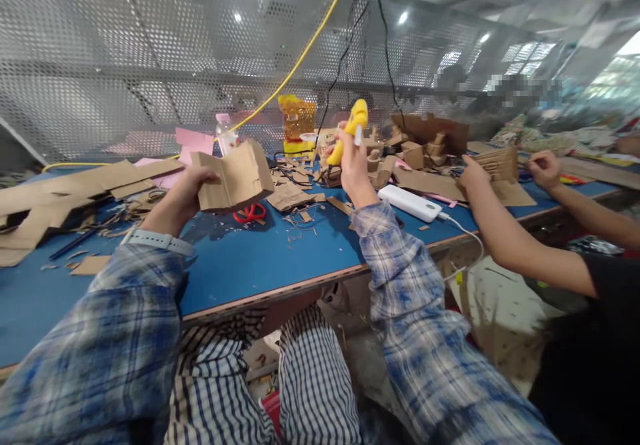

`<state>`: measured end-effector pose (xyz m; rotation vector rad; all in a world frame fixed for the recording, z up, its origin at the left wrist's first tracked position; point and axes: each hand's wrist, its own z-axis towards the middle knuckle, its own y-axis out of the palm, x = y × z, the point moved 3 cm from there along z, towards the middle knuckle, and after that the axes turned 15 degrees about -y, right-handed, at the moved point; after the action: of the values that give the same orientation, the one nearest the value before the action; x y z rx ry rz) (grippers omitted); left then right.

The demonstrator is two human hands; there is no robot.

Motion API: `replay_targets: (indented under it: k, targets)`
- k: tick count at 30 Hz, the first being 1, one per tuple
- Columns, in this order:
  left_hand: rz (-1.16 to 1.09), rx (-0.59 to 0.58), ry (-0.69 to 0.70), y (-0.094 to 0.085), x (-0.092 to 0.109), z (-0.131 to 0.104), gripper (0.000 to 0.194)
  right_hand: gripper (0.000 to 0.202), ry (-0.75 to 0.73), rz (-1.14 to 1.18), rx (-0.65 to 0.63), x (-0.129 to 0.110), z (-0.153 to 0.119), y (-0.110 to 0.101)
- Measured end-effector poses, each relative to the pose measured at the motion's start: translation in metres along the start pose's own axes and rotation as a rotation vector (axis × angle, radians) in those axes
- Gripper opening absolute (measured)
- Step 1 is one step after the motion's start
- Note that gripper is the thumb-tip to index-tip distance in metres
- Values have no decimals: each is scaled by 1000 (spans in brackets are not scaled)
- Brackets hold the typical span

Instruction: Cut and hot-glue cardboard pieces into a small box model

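Observation:
My left hand (187, 193) grips the left side of a folded piece of brown cardboard (239, 177), raised above the blue table (260, 251). The cardboard has a crease near its left part. My right hand (353, 165) is wrapped round a yellow glue gun (354, 125), held up over the cardboard scraps, to the right of the folded piece. The two held things are apart. Red scissors (250, 213) lie on the table just below the cardboard piece.
Large cardboard strips (75, 188) lie at the left. Behind stand a bottle (226, 137) and an orange-yellow bag (299, 121). A white power bank (410, 203) with a cable lies right. A co-worker's hands (474, 177) touch ridged cardboard (497, 165). A yellow cable (305, 51) hangs across.

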<state>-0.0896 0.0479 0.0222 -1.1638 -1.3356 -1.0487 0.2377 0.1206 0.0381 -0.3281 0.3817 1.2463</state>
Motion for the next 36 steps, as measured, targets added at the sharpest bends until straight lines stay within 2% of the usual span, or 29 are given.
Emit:
replay_targets:
  k: [1,5,7,9,11,13,15,18,21,24,28,30,32,34,36]
  targets:
    - [-2,-10,-50,5,-2,-2,44,49,24,56,15,-11,-13,-8]
    - [86,-14,-71,22,-7,-10,42,47,151,259,9,-52,-67,-26]
    - [117,-34,-2,27,-6,-13,44,44,197,266,23,-66,-88,-31]
    - [125,-46,105,28,-2,-16,49,37,151,135,26,-78,-100,-36]
    - [109,-55,213,27,3,-19,52,32,-11,-40,15,-89,-102,-42]
    - [94,-68,317,26,9,-22,53,29,-97,-104,3,-95,-101,-46]
    - [88,-78,399,25,14,-26,56,25,-22,-32,19,-95,-99,-49]
    - [128,-41,453,26,18,-32,63,19,133,129,113,-96,-104,-52]
    - [178,-26,495,30,21,-39,63,19,169,192,146,-105,-117,-54]
    - [207,-96,565,35,22,-46,60,19,110,99,16,-121,-131,-52]
    - [198,-121,656,33,26,-47,66,20,-157,-97,-162,-144,-138,-47]
    - [91,-92,662,26,29,-42,68,21,-264,-158,-152,-152,-139,-46]
    - [-65,-89,614,19,31,-37,69,19,-298,-225,-113,-156,-140,-49]
    - [-164,-111,543,15,31,-33,67,19,-249,-306,-39,-155,-143,-58]
    - [-136,-126,458,14,29,-29,63,21,-118,-378,69,-150,-147,-76]
